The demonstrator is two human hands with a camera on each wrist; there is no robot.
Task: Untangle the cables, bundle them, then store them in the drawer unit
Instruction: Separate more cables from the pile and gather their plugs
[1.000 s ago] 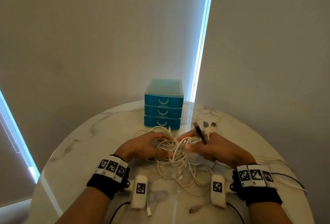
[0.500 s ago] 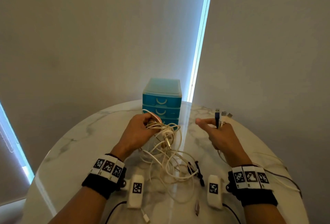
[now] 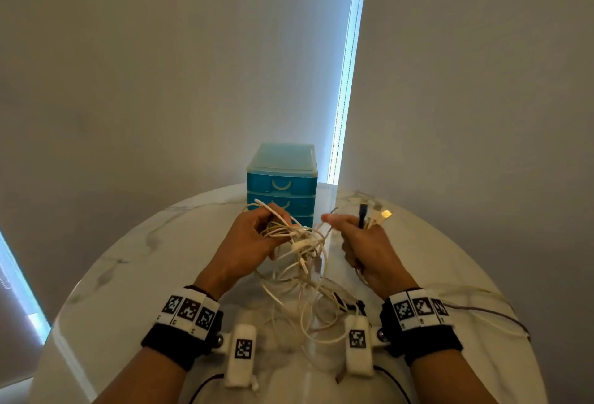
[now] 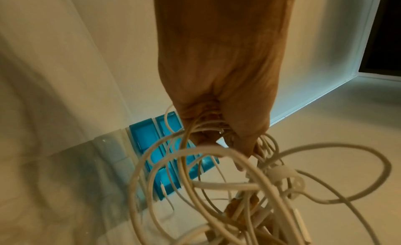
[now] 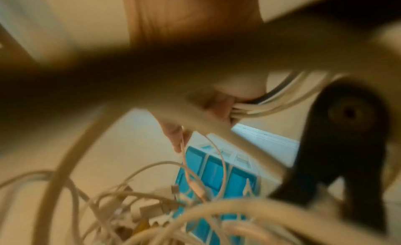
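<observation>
A tangle of white cables (image 3: 305, 262) hangs from my left hand (image 3: 254, 236), which grips several strands in a fist above the marble table (image 3: 128, 262); its loops reach the tabletop. In the left wrist view the strands (image 4: 208, 163) run out of my curled fingers. My right hand (image 3: 363, 239) holds several cable ends, their USB plugs (image 3: 374, 214) sticking up between the fingers. In the right wrist view that bunch of cables (image 5: 260, 108) passes under my fingers. The blue drawer unit (image 3: 282, 178) stands behind both hands with all three drawers closed.
Cable loops (image 3: 321, 320) lie on the table between my wrists, with a dark plug (image 3: 340, 302) among them. A thin cable (image 3: 482, 308) trails off to the right edge. Grey blinds (image 3: 160, 66) hang behind the table.
My left hand has drawn the tangle back toward me and slightly down. My right hand, still holding the plugs, has come closer to the left. One second ago both hands were low on the pile.
</observation>
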